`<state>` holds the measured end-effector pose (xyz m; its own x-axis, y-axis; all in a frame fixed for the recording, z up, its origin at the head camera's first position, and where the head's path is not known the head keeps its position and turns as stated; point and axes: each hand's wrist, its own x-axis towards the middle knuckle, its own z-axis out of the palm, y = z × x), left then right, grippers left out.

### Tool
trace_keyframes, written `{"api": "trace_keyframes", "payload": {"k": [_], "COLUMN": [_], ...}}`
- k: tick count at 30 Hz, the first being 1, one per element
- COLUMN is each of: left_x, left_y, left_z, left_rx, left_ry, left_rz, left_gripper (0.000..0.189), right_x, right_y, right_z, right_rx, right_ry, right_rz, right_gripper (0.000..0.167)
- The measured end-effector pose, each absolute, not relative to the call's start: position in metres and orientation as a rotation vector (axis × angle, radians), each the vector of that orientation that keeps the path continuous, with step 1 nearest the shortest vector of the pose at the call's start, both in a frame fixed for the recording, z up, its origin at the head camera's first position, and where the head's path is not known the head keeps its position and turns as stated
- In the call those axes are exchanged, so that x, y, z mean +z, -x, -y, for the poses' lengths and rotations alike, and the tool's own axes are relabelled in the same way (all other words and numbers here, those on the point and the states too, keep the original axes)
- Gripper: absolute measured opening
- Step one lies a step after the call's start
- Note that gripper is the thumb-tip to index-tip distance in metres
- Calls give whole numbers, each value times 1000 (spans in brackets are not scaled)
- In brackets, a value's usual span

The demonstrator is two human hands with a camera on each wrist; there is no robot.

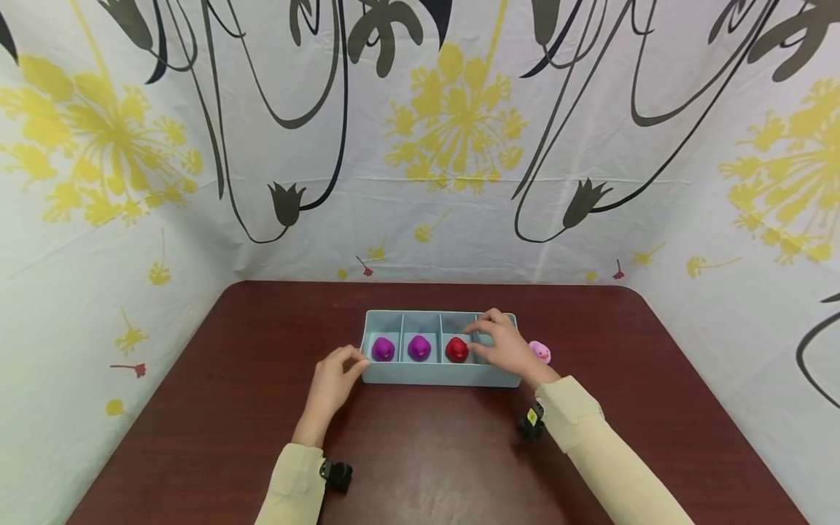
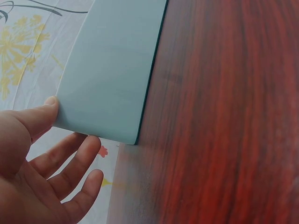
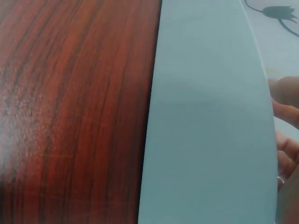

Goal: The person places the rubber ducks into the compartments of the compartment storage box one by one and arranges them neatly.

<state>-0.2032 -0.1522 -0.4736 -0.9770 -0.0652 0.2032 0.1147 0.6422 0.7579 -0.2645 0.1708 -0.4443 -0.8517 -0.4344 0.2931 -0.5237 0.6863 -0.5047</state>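
Note:
A light blue divided box point(image 1: 440, 375) lies lengthwise on the table. Its leftmost compartment holds a purple toy figure point(image 1: 383, 349), the one beside it another purple toy figure point(image 1: 419, 348). In the third from the left sits a small red toy point(image 1: 456, 350). My left hand point(image 1: 333, 383) grips the box's left end, thumb at the rim and fingers against the end wall in the left wrist view. Over the box's right part, my right hand point(image 1: 504, 345) has thumb and forefinger apart beside the red toy. It partly hides the rightmost compartment.
A small pink toy point(image 1: 540, 351) lies on the table just beyond the box's right end, close to my right wrist. The dark red wooden table point(image 1: 420, 452) extends around the box. Patterned cloth point(image 1: 459, 240) hangs behind and at both sides.

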Motion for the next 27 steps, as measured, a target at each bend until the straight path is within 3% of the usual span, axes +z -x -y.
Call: {"api": "trace_keyframes", "payload": {"k": [27], "left_x": [-473], "left_y": [203], "left_z": [151], "left_rx": [-1230], "left_ry": [36], "left_rz": [2675], "left_gripper": [6], "right_x": [-437], "right_y": [256], "right_z": [-234], "right_rx": [1086], "right_ry": [-650], "right_rz": [2704], "right_gripper": [21]}}
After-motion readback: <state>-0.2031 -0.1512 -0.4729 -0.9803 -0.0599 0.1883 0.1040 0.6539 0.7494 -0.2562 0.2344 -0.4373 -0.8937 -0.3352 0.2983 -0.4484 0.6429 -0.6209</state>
